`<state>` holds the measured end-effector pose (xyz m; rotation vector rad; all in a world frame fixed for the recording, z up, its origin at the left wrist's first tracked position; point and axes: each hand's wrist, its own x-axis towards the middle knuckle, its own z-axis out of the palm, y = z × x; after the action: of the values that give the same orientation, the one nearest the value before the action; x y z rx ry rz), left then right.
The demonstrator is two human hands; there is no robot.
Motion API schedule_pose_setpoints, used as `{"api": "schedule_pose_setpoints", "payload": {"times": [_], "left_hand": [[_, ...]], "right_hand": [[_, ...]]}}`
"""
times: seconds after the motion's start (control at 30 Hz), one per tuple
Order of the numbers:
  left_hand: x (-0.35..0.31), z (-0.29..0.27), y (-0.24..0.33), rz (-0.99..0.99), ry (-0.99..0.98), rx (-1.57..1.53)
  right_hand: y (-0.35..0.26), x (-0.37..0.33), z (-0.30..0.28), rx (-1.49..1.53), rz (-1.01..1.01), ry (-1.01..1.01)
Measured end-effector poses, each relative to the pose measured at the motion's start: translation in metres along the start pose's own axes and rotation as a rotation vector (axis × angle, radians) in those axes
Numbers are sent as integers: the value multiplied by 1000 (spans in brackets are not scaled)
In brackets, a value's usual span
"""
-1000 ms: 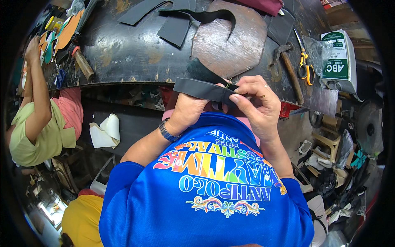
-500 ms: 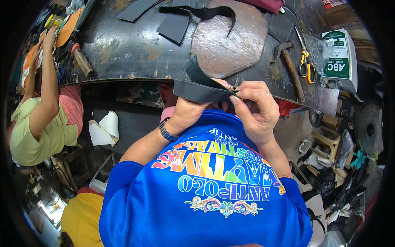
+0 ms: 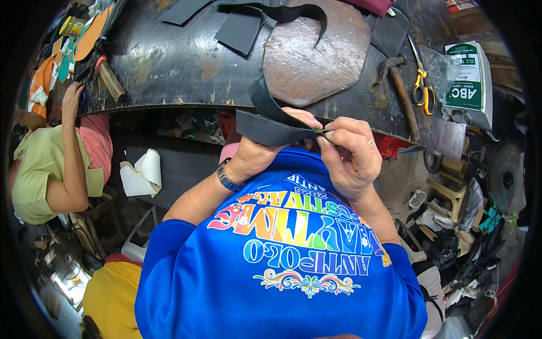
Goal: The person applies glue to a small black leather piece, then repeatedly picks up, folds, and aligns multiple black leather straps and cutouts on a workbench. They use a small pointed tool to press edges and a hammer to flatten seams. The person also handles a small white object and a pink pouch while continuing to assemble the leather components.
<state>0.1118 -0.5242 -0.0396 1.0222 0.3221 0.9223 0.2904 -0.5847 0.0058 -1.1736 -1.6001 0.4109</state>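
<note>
Dark bench (image 3: pixel 169 68) w/ slab (image 3: pixel 316 53): on slab's near side, L hand (image 3: pixel 259 155) clamped on strap (image 3: pixel 271 129), R hand (image 3: pixel 355 150) fingertips pinching its end, prob. for steadiness.

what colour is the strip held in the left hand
The strip is dark grey to black; it shows best in the head view.

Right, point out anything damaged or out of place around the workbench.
The black tabletop has worn-looking brown patches, breaking its dark finish. Scraps lie jumbled at lower right, looking untidy. The held black strip shows no evident damage.
</note>
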Motion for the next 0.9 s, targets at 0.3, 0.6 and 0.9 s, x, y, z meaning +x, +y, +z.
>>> {"api": "schedule_pose_setpoints", "payload": {"times": [0.3, 0.6, 0.9], "left_hand": [[-1, -2, 0, 15, -21, 68], [0, 4, -1, 82, -11, 99], [0, 4, -5, 106, 78, 69]], "right_hand": [[0, -1, 4, 1, 10, 12], [-2, -2, 6, 20, 12, 15], [-1, -3, 6, 7, -26, -14]]}}
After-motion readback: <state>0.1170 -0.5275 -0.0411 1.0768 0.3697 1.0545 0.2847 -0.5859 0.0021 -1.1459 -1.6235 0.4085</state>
